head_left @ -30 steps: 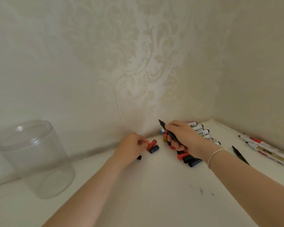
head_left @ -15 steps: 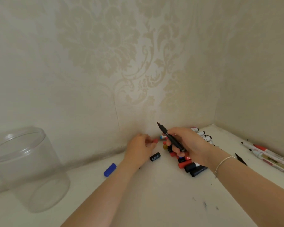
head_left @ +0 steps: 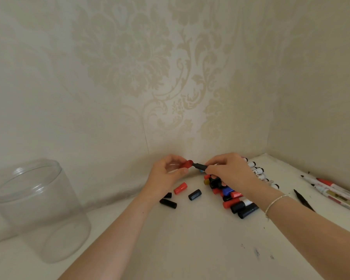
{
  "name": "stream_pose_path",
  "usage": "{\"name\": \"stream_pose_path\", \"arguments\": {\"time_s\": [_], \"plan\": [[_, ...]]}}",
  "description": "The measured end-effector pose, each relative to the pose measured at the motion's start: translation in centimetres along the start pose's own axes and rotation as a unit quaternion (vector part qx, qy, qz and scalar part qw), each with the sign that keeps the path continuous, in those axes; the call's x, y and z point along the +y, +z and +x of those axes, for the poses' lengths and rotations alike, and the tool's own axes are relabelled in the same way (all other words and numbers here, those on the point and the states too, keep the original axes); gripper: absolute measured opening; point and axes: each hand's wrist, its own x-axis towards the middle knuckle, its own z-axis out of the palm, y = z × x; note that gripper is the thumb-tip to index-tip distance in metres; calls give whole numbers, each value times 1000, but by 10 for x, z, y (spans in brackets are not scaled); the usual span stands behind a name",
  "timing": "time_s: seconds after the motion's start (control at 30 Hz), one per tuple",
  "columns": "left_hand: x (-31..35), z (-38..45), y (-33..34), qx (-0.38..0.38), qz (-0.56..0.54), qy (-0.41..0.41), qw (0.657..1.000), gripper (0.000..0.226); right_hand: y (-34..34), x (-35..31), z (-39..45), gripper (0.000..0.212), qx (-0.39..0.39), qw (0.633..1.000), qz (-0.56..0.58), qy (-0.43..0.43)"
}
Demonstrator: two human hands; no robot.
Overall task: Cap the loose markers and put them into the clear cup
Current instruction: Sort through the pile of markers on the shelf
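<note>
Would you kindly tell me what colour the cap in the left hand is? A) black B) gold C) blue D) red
D: the left hand pinches a red cap right at the tip of the black marker that the right hand grips.

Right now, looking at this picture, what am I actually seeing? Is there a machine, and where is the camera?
No machine: a person works with two bare hands, and one camera worn on the head looks forward and down. The left hand pinches a red cap; the right hand grips a black marker, its tip pointing at that cap. On the white surface lie loose caps in red, black and blue, and uncapped markers to the right. The clear cup stands at left, with nothing in it.
</note>
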Motion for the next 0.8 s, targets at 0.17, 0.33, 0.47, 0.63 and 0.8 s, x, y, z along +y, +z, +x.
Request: {"name": "stream_pose_path", "arguments": {"time_s": [0.17, 0.33, 0.47, 0.63, 0.8], "plan": [[9, -4, -4, -94, 53, 11, 994, 20, 1, -6, -5, 17, -6, 988, -146, -43], [25, -5, -2, -157, 12, -21, 987, 4, 9, -5, -5, 14, -3, 990, -103, -93], [31, -7, 0, -169, -62, -81, 980, 5, 11, -3, -7, 20, -10, 992, -72, -104], [35, -9, 6, -185, -8, -88, 979, 9, 10, 2, -9, 16, -6, 985, -113, -127], [41, -8, 9, -184, 8, -76, 980, 12, 10, 2, -8, 12, 18, 984, -117, -132]]}}
